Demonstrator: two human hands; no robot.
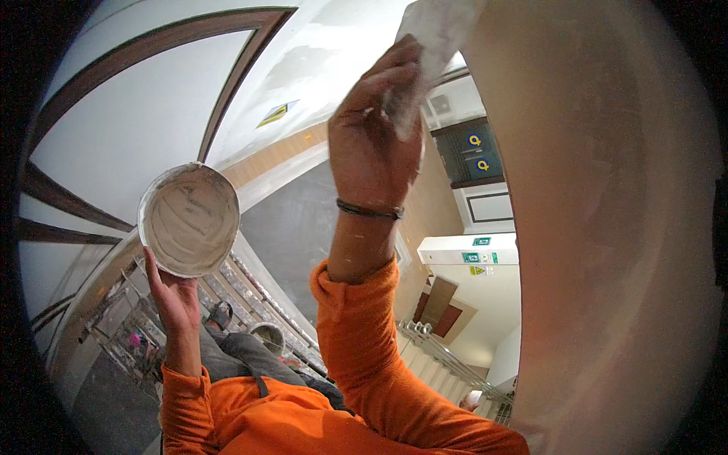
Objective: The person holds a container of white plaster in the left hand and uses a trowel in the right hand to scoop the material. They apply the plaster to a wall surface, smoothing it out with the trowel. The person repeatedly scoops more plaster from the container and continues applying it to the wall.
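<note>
My left hand (176,299) holds up a round pan (141,220) from below, its fingers and thumb at the near rim. Smooth beige plaster (189,220) fills the pan, with ridges and strokes across its surface. My right hand (379,136) is raised high in front of me, closed round a wide flat plastering blade (440,38). The blade is pale, smeared and blurred, and its far end runs out at the top of the view. It is beside the large brownish plastered surface (591,227); I cannot tell whether they touch.
Beneath my legs is a plaster-spattered slatted platform (243,292), with a bucket (267,337) on it. A lower floor (292,227) shows below. Stairs with a metal railing (447,364) descend at lower right. Dark-framed white panels (152,98) stand at left, and dark doors (466,152) farther off.
</note>
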